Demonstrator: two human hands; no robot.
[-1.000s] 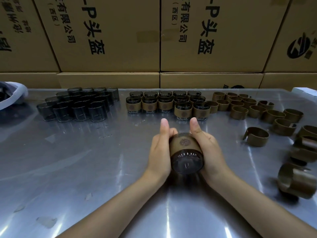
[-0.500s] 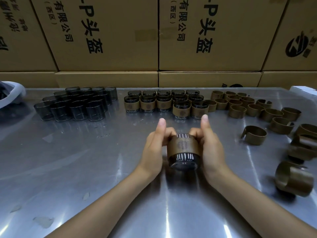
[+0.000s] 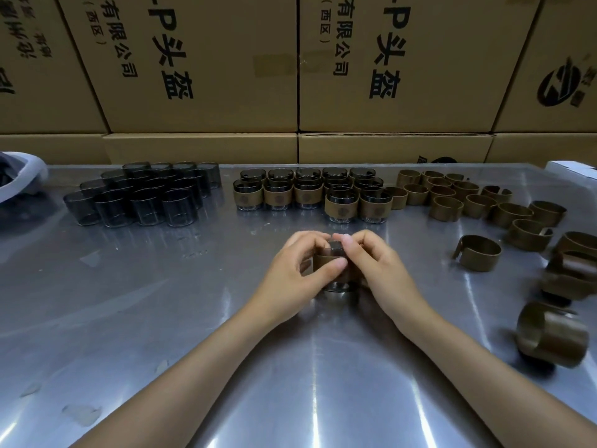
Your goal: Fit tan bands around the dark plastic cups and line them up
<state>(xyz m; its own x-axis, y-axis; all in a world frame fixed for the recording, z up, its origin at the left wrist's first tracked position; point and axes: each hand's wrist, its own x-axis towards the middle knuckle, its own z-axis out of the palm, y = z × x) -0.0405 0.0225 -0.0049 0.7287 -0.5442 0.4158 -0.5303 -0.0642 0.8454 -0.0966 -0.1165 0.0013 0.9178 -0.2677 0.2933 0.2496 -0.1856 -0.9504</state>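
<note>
Up at twelve o'clock, the stacked cardboard boxes (image 3: 206, 59) carry large black Chinese print, with "头盔" readable beside a Latin "P", smaller columns reading "有限公司" and "(西区)", and a round black logo on the box at about one o'clock. Each finished cup's tan band shows a small round emblem too fine to read. Near the middle of the metal table (image 3: 161, 318), the left hand (image 3: 290, 273) and right hand (image 3: 374, 270) both grasp one dark cup (image 3: 334, 248) wearing a tan band (image 3: 326, 263), fingers curled over its rim and thumbs pressed on the band, forearms coming in from six o'clock. The cup stands upright on the table. Bare dark cups (image 3: 142, 198) cluster at ten o'clock, banded cups (image 3: 307, 192) sit in rows at twelve, and loose bands (image 3: 478, 202) spread from one to three o'clock.
</note>
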